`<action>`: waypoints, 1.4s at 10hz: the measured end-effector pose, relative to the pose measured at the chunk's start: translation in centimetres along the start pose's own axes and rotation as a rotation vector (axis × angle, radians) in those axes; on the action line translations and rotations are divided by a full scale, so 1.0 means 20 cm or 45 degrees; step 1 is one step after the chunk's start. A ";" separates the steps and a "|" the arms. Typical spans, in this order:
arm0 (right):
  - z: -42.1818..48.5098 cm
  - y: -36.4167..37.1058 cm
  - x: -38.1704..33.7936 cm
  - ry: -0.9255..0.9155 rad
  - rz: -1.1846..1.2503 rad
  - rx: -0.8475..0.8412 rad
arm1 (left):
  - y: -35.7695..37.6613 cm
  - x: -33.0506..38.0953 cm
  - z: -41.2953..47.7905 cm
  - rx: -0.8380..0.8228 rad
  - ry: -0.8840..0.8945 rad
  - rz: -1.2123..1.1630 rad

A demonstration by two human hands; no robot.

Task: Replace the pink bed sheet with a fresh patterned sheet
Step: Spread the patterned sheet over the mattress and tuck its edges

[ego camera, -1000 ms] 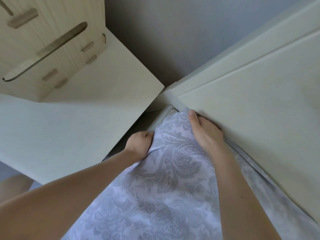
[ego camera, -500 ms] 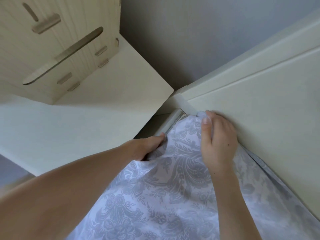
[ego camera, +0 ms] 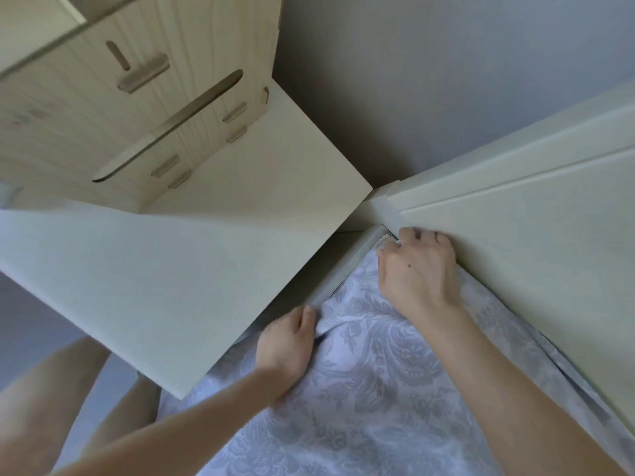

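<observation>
The right hand [ego camera: 417, 269] pinches the far corner of the patterned sheet [ego camera: 371, 389]; the left hand [ego camera: 288, 341] grips its left edge. Soft, light cloth, likely best held at the hem.

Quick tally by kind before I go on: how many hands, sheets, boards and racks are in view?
Hands: 2, the left hand and right hand, both on the sheet
Sheets: 1, the patterned sheet; no pink one shows
Cream boards: 2, the left board and right board
Wooden slotted racks: 1, the rack
Total: 6
</observation>
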State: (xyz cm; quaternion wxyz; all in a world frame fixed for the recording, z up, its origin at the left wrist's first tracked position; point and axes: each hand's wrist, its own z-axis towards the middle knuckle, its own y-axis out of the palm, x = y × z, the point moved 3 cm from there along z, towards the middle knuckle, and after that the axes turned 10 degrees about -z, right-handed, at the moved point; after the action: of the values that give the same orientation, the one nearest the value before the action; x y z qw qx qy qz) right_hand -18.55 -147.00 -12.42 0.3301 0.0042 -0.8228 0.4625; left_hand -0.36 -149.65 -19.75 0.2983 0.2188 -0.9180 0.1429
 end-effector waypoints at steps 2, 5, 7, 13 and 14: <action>-0.07 0.05 -0.15 -0.482 0.252 -0.338 | 0.01 -0.02 -0.10 0.115 0.350 0.469; 0.10 0.15 -0.21 -0.466 0.048 -0.801 | -0.02 -0.06 -0.05 -0.190 -0.352 -0.155; 0.11 0.16 -0.23 -0.490 -0.111 -0.919 | 0.10 -0.14 0.08 -0.486 -0.691 -0.491; 0.05 0.04 -0.09 0.065 0.633 -0.014 | 0.07 0.09 -0.04 -0.349 0.024 -0.174; -0.14 0.00 -0.08 0.120 0.692 0.143 | 0.08 0.09 0.07 -0.416 -0.086 -0.048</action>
State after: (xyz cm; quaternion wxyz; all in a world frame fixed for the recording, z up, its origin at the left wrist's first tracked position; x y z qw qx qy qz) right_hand -15.76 -145.45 -12.33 0.2312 -0.2199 -0.7506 0.5785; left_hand -3.12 -149.31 -19.95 0.3016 0.1892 -0.9342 -0.0215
